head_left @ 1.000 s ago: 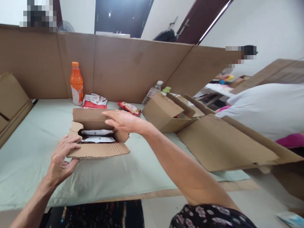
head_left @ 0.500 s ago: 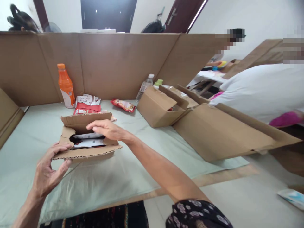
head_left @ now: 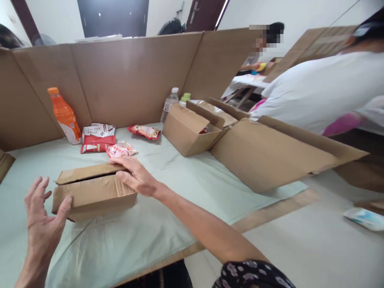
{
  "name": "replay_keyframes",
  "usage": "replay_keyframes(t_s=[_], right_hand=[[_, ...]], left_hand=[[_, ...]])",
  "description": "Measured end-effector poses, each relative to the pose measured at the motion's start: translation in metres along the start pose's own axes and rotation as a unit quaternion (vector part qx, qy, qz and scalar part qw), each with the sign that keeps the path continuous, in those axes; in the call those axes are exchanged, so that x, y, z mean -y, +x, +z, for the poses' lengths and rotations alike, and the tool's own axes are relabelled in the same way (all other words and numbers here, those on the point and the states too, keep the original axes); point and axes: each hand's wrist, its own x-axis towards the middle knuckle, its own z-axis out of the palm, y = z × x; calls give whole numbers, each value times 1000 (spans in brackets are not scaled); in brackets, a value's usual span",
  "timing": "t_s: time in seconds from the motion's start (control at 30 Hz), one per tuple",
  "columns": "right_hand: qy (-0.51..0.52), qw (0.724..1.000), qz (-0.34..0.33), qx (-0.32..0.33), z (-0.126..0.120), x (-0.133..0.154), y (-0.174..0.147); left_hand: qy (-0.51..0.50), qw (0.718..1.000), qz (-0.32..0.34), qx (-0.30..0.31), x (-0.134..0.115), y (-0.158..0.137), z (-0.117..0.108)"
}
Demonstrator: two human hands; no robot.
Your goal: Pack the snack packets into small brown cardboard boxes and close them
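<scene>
A small cardboard box [head_left: 102,200] sits on the pale green cloth, its top flaps folded down with a narrow dark slit between them. My right hand [head_left: 136,176] lies over the box's right end, fingers stretched across the flaps and thumb on the near one. At the left end is my left hand [head_left: 45,212], fingers spread and raised, with the thumb against the near left corner. The packets inside are hidden by the flaps. Just behind the box lie a pink-and-white packet [head_left: 121,150] and a red packet [head_left: 97,144].
An orange bottle [head_left: 64,116] stands against the cardboard screen [head_left: 129,80]. Near it are a white "Su-per Meal" packet [head_left: 99,130] and a red snack bag [head_left: 144,132]. A clear bottle [head_left: 169,105] and open cartons [head_left: 189,132] occupy the right. A person in white [head_left: 312,88] is beyond.
The box's long flaps have come down over the packets inside. My left hand's fingers have lifted and spread. The view has shifted, so the scene sits further left.
</scene>
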Motion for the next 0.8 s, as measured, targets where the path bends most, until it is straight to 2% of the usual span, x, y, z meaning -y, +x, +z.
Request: replay_keyframes(t_s=[0.07,0.23,0.37,0.5,0.67,0.8], right_hand=[[-37,999,-31,5,4,-6,-14],[-79,991,-101,49,3,-19,-37],[-116,985,-110,57,2,-22,-38],[-125,982,-133,49,4,-17,-33],[-149,975,-153,55,10,-7,-33],[-203,963,-165,62,9,-4,-42]], left_hand=[[2,1000,-20,15,5,2,3],[-15,995,-17,92,14,9,5],[-28,989,-38,143,17,16,-2],[-37,978,-61,194,25,10,-20],[14,979,-30,201,26,-18,-48],[26,981,2,193,19,-32,-51]])
